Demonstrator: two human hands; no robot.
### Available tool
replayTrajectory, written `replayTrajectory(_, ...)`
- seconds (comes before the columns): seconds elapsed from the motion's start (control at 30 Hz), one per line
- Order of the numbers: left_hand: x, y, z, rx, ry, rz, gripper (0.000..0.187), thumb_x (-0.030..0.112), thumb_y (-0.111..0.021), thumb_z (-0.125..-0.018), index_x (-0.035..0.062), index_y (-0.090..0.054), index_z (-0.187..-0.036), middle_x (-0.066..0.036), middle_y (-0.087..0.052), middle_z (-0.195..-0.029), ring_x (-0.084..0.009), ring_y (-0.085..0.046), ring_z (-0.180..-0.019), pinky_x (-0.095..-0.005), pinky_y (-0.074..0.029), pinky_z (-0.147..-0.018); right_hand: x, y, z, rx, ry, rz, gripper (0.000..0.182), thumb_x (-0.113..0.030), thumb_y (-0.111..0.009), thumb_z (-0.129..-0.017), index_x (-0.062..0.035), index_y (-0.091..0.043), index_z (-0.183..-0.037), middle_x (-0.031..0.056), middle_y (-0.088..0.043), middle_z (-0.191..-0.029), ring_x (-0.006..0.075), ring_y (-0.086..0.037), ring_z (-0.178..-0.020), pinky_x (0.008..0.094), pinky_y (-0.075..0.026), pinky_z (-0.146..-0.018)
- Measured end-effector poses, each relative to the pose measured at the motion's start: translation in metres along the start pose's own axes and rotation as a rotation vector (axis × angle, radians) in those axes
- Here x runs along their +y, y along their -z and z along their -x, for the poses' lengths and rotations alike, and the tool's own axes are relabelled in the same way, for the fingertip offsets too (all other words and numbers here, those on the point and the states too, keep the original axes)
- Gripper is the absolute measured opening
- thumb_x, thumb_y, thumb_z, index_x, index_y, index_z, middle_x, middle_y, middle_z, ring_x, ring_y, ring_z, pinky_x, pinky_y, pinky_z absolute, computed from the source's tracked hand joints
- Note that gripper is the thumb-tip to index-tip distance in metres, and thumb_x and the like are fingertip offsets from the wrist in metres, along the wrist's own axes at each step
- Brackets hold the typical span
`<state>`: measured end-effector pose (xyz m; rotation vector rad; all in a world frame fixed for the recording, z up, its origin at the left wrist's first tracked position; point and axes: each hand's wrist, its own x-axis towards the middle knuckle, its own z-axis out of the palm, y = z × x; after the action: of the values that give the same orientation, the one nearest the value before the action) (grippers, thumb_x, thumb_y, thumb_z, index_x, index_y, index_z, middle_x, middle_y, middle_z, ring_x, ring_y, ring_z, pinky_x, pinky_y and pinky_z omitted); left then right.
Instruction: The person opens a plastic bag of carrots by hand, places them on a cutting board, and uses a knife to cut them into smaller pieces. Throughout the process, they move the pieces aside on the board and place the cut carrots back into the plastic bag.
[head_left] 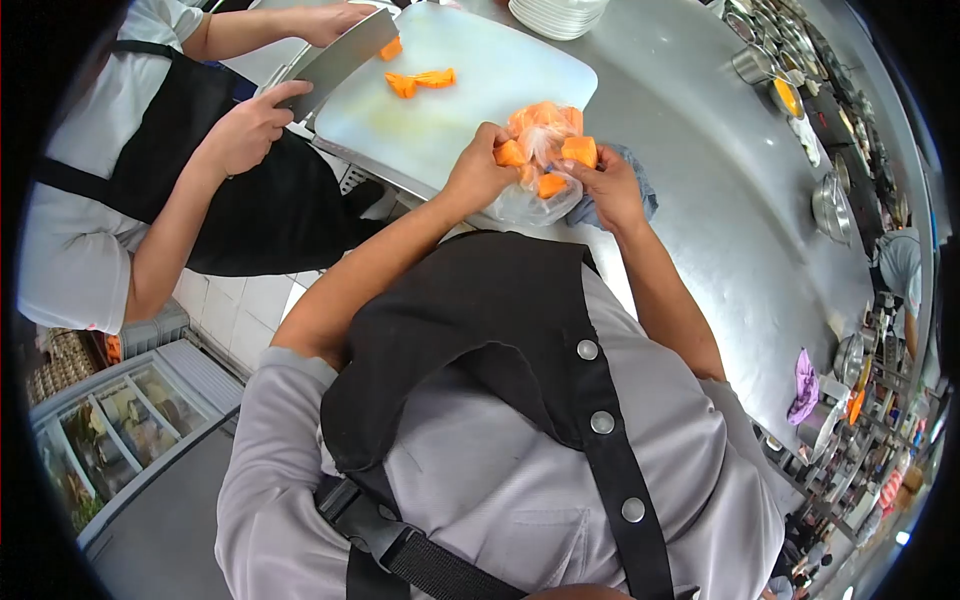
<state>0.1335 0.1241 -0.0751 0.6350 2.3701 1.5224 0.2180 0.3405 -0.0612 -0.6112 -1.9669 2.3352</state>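
Observation:
Between my two hands, at the near edge of the cutting board, is a clear plastic bag with several orange chunks in and around its mouth. My left hand has its fingers closed on an orange chunk at the bag's left side. With my right hand I pinch a larger orange chunk at the right side. Another orange piece lies lower on the bag. Cut orange strips rest on the white cutting board. A blue cloth is partly under my right hand.
At the left, a co-worker's hand holds a large cleaver over the board's left edge. White plates are stacked beyond the board. Metal pots stand far right, and a purple cloth lies on the steel counter.

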Motion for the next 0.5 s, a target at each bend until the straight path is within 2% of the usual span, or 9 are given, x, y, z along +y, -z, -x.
replayTrajectory(0.1, 0.013, -0.009, 0.001, 0.001, 0.046, 0.024, 0.048, 0.011, -0.078, -0.078, 0.0015, -0.048, -0.114, -0.017, -0.063, -0.105, -0.0289, -0.066, -0.095, -0.0375, -0.053, -0.086, 0.003, 0.018, -0.003, -0.06, -0.009, -0.016, 0.038, -0.01, -0.081, -0.086, 0.0053, -0.062, -0.115, 0.0063, -0.067, -0.099, 0.0112, -0.065, -0.083, 0.0242, -0.052, -0.073)
replayTrajectory(0.17, 0.024, -0.021, 0.005, 0.102, 0.134, 0.024, 0.044, 0.006, -0.077, -0.077, 0.0022, -0.048, -0.111, -0.012, -0.061, -0.099, -0.0204, -0.063, -0.089, -0.0328, -0.053, -0.081, 0.009, 0.029, -0.005, -0.115, -0.044, -0.067, 0.039, -0.01, -0.081, -0.086, 0.005, -0.061, -0.116, 0.0064, -0.067, -0.101, 0.0117, -0.065, -0.085, 0.0246, -0.053, -0.074)
replayTrajectory(0.2, 0.017, -0.026, 0.005, 0.107, 0.145, 0.014, 0.044, 0.006, -0.077, -0.077, 0.0022, -0.048, -0.111, -0.012, -0.061, -0.099, -0.0204, -0.063, -0.089, -0.0328, -0.053, -0.081, 0.011, 0.027, -0.002, -0.15, -0.044, -0.099, 0.039, -0.01, -0.081, -0.086, 0.0042, -0.061, -0.117, 0.0065, -0.067, -0.104, 0.0118, -0.065, -0.087, 0.0253, -0.053, -0.077)
replayTrajectory(0.3, 0.0, -0.032, 0.011, 0.267, 0.036, 0.395, 0.043, -0.008, -0.071, -0.076, 0.0033, -0.046, -0.109, -0.005, -0.056, -0.1, -0.0118, -0.057, -0.09, -0.0265, -0.051, -0.079, 0.008, 0.028, -0.002, -0.263, -0.081, -0.176, 0.039, -0.01, -0.081, -0.086, 0.0027, -0.061, -0.118, 0.0067, -0.066, -0.109, 0.0122, -0.065, -0.093, 0.027, -0.054, -0.081)
replayTrajectory(0.33, -0.002, -0.028, 0.013, 0.275, 0.042, 0.387, 0.043, -0.008, -0.071, -0.076, 0.0033, -0.046, -0.109, -0.005, -0.056, -0.1, -0.0118, -0.057, -0.09, -0.0265, -0.051, -0.079, 0.004, 0.027, -0.004, -0.332, -0.105, -0.22, 0.039, -0.01, -0.081, -0.087, 0.002, -0.061, -0.118, 0.0068, -0.066, -0.111, 0.0124, -0.064, -0.095, 0.028, -0.054, -0.083)
replayTrajectory(0.4, 0.001, -0.014, 0.016, 0.428, 0.092, 0.535, 0.047, -0.012, -0.069, -0.075, 0.0041, -0.045, -0.111, -0.006, -0.056, -0.102, -0.0127, -0.058, -0.092, -0.0264, -0.051, -0.081, -0.005, 0.024, -0.009, -0.361, -0.104, -0.23, 0.038, -0.01, -0.08, -0.087, 0.0019, -0.061, -0.118, 0.0067, -0.066, -0.11, 0.0125, -0.065, -0.095, 0.0286, -0.055, -0.083)
replayTrajectory(0.5, 0.019, 0.016, 0.017, 0.559, 0.05, 0.557, 0.048, -0.014, -0.068, -0.075, 0.0037, -0.044, -0.113, -0.007, -0.057, -0.103, -0.0133, -0.06, -0.093, -0.0253, -0.051, -0.082, -0.018, 0.013, -0.029, -0.39, -0.047, -0.227, 0.038, -0.009, -0.08, -0.087, 0.0016, -0.061, -0.118, 0.0067, -0.066, -0.11, 0.0124, -0.065, -0.094, 0.0293, -0.055, -0.083)
